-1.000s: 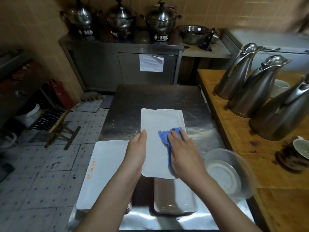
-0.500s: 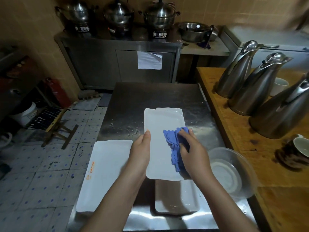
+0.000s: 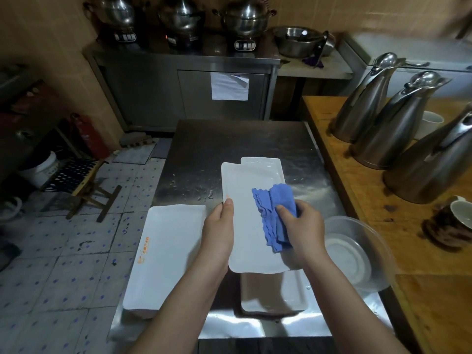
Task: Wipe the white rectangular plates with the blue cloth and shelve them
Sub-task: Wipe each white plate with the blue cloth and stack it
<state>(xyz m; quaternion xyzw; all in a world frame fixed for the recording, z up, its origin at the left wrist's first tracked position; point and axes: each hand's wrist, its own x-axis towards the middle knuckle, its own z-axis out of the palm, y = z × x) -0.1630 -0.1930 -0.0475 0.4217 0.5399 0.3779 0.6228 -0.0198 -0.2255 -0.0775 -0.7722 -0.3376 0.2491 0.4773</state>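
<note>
I hold a white rectangular plate (image 3: 245, 226) above the steel table (image 3: 242, 141). My left hand (image 3: 219, 226) grips its left edge, thumb on top. My right hand (image 3: 304, 226) holds the blue cloth (image 3: 273, 213) and presses it against the plate's right side. A second white plate (image 3: 263, 164) lies flat on the table beyond, partly under the held one. Another white plate (image 3: 275, 292) lies on the table below it, near the front edge. A large white rectangular tray (image 3: 166, 256) with an orange mark sits at the table's left.
A clear glass bowl (image 3: 357, 251) stands at the table's right edge. Three steel jugs (image 3: 388, 123) and a cup (image 3: 459, 213) are on the wooden counter at right. Steel cookers line the far cabinet (image 3: 184, 88). Tiled floor with a folding stool (image 3: 89, 190) lies left.
My right hand with the blue cloth has slid toward the plate's right edge, and the cloth now shows more folded. The left hand keeps its hold.
</note>
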